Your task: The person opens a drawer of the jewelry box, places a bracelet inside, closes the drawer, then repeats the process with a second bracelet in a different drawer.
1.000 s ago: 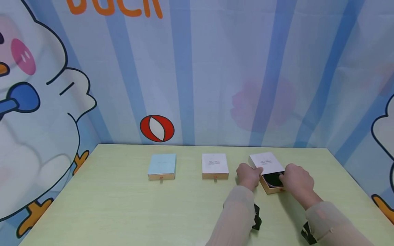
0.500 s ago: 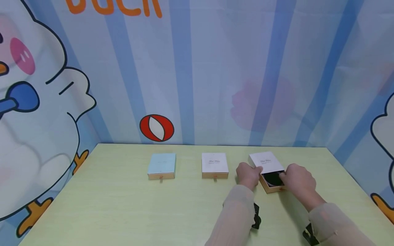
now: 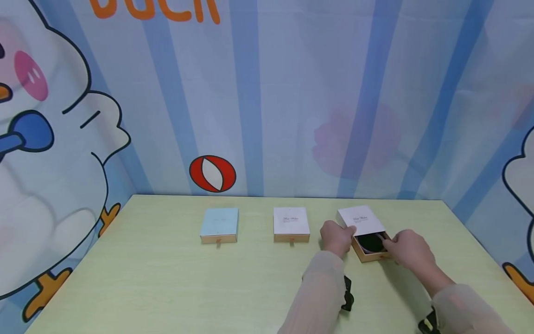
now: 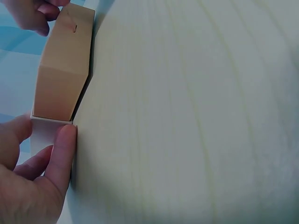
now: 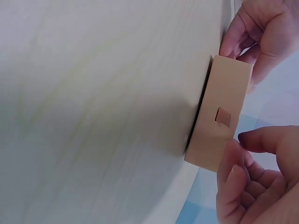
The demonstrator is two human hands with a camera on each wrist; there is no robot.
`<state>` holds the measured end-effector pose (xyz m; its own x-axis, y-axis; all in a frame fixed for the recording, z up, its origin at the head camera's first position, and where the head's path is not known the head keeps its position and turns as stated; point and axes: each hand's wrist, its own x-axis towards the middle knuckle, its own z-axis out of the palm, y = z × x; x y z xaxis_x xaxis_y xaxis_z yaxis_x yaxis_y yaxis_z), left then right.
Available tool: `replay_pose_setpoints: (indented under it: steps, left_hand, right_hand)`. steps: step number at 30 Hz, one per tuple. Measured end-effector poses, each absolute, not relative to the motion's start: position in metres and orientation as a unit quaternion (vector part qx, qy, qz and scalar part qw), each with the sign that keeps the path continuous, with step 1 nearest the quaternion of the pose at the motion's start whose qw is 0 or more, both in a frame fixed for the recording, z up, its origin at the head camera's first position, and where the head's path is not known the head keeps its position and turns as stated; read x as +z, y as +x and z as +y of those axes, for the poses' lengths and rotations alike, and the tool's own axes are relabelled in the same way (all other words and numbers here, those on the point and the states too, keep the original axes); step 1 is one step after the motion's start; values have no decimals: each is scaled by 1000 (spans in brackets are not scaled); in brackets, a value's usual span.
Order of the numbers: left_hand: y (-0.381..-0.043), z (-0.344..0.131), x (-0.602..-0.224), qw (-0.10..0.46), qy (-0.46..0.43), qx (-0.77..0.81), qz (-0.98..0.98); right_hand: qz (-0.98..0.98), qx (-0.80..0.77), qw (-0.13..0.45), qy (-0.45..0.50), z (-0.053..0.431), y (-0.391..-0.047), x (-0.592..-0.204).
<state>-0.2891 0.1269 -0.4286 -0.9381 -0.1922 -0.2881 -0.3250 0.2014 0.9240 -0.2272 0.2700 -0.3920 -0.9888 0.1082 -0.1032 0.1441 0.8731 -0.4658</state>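
Observation:
At the right of the table, a white box sleeve (image 3: pixel 361 220) covers the back of a tan drawer (image 3: pixel 370 256), which is slid partly out toward me. A dark round object (image 3: pixel 370 243) lies inside the drawer; its kind cannot be told. My left hand (image 3: pixel 336 238) grips the sleeve at its front left corner, thumb and fingers around the white edge in the left wrist view. At the drawer's front right corner is my right hand (image 3: pixel 410 250); its thumb and index finger pinch the rim beside the tan front (image 5: pixel 212 112) in the right wrist view.
A closed white box (image 3: pixel 291 222) stands left of my left hand. Farther left is a closed light-blue box (image 3: pixel 219 222). Both rest on the pale wooden table (image 3: pixel 187 287), whose back edge meets a striped blue cartoon backdrop (image 3: pixel 283 93).
My right hand has shifted slightly right and toward me, its thumb coming off the dark round object to the drawer's rim. More of that object shows. The left hand and sleeve stay put.

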Motion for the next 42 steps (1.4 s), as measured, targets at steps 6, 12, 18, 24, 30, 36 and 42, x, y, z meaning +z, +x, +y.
replay_pose_setpoints:
  steps: [6, 12, 18, 24, 30, 36, 42]
  left_hand:
    - [-288, 127, -429, 54, -166, 610, 773]
    - [-288, 126, -430, 58, -170, 611, 771]
    - [-288, 125, -433, 53, -168, 613, 770]
    - [-287, 125, -433, 52, -160, 615, 770]
    - [-290, 127, -437, 48, -160, 615, 771]
    - [-287, 125, -431, 48, -152, 617, 771]
    - [-288, 126, -430, 57, -150, 616, 771]
  right_hand:
    - [957, -280, 55, 60, 276, -224, -395]
    - [941, -317, 85, 83, 279, -221, -401]
    - [931, -342, 85, 96, 277, -219, -407]
    - [929, -344, 94, 103, 276, -219, -414]
    - [915, -371, 109, 114, 275, -220, -419]
    - [901, -398, 120, 123, 275, -221, -423]
    - [895, -409, 124, 125, 276, -222, -422]
